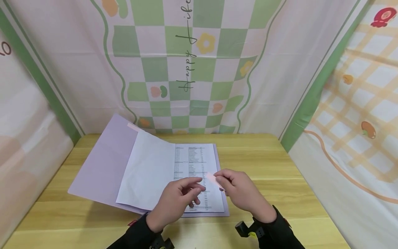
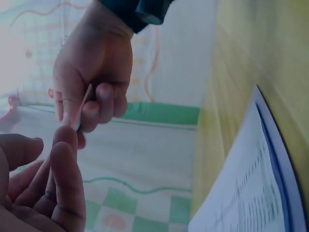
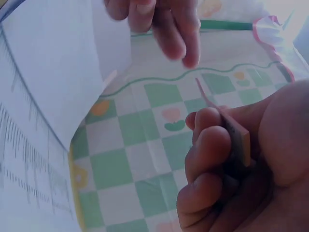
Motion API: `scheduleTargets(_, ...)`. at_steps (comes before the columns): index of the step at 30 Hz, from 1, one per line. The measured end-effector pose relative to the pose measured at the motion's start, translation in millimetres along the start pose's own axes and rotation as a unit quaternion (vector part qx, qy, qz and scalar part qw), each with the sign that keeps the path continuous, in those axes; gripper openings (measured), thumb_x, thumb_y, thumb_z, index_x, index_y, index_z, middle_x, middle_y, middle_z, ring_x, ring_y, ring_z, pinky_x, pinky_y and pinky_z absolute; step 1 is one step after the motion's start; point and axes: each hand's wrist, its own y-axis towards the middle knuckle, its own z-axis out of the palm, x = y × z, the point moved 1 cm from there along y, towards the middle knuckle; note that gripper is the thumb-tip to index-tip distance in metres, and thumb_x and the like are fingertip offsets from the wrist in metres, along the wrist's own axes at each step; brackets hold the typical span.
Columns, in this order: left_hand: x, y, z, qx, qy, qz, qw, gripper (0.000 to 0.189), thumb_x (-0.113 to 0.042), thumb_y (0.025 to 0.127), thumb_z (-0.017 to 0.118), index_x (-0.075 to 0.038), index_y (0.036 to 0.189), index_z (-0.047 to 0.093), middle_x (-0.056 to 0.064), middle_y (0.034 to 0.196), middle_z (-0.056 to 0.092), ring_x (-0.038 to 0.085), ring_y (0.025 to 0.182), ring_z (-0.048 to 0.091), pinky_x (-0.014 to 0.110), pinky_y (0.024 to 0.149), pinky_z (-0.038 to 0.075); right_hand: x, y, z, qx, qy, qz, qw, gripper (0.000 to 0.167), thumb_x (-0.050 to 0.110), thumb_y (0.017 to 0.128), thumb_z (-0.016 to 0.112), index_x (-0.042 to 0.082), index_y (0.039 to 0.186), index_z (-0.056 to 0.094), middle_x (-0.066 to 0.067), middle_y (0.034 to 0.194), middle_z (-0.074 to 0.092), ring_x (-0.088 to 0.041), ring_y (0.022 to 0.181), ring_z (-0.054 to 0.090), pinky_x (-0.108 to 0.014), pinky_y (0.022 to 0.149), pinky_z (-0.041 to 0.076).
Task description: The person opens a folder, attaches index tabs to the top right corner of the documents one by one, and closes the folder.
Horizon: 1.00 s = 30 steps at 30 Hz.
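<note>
The small, flat pink paper pad [image 1: 214,179] could slip or crease if the right hand [image 1: 239,190] shifts its pinch; a careless brush might drag the printed white sheet [image 1: 186,162] beneath, in the open lilac folder [image 1: 102,159]. The left hand [image 1: 177,200], fingers loosely bent, holds nothing just beside the pad.

The right hand [image 1: 238,189] partly hides the pink pad [image 1: 213,180]

Lilac folder [image 1: 100,162], seemingly pale-pink pad [image 1: 212,179]
</note>
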Motion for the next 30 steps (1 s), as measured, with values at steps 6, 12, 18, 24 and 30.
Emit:
scheduleTargets(6,0.9,4.3,1.6,0.001,-0.106,-0.022,0.9941,0.042,-0.015,0.099,0.065,-0.005,0.138,0.057,0.007,0.109,0.072,0.023,0.073,0.068,0.029,0.062,0.055,9,4.1,2,0.034,0.042,-0.024,0.9983,0.022,0.027,0.106,0.052,0.017,0.106,0.072,0.005,0.078,0.061,-0.015,0.067,0.058,-0.032,0.061,0.053)
scheduleTargets(12,2.8,4.9,1.3,-0.007,-0.112,-0.020,0.9935,0.040,-0.015,0.098,0.065,-0.003,0.135,0.058,0.010,0.102,0.070,0.021,0.069,0.067,0.027,0.060,0.054,11,6.1,4,0.059,0.060,-0.033,0.9960,0.022,0.025,0.105,0.052,0.017,0.106,0.072,0.005,0.075,0.060,-0.015,0.065,0.057,-0.032,0.061,0.052)
scheduleTargets(18,4.4,4.4,1.2,-0.013,-0.103,-0.017,0.9944,0.036,-0.018,0.097,0.068,-0.003,0.129,0.063,0.012,0.100,0.069,0.022,0.065,0.068,0.027,0.058,0.054,13,5.8,7,0.080,0.070,-0.058,0.9927,0.022,0.025,0.105,0.053,0.016,0.109,0.073,0.005,0.076,0.060,-0.015,0.067,0.058,-0.032,0.062,0.052)
scheduleTargets(24,6.6,1.6,-0.4,-0.024,-0.043,0.018,0.9986,0.032,-0.021,0.096,0.069,-0.005,0.123,0.065,0.004,0.103,0.070,0.032,0.068,0.069,0.032,0.059,0.056,9,4.9,3,0.072,0.009,-0.132,0.9886,0.024,0.032,0.100,0.063,0.016,0.117,0.069,0.012,0.097,0.064,-0.009,0.083,0.060,-0.030,0.070,0.052)
scheduleTargets(30,6.3,-1.0,-2.0,-0.032,-0.015,0.044,0.9984,0.028,-0.022,0.096,0.070,-0.011,0.121,0.067,-0.001,0.102,0.070,0.021,0.067,0.068,0.033,0.059,0.056,7,4.8,-7,0.082,-0.076,-0.192,0.9750,0.016,0.028,0.093,0.073,0.021,0.107,0.069,0.014,0.104,0.061,-0.006,0.090,0.057,-0.032,0.075,0.052)
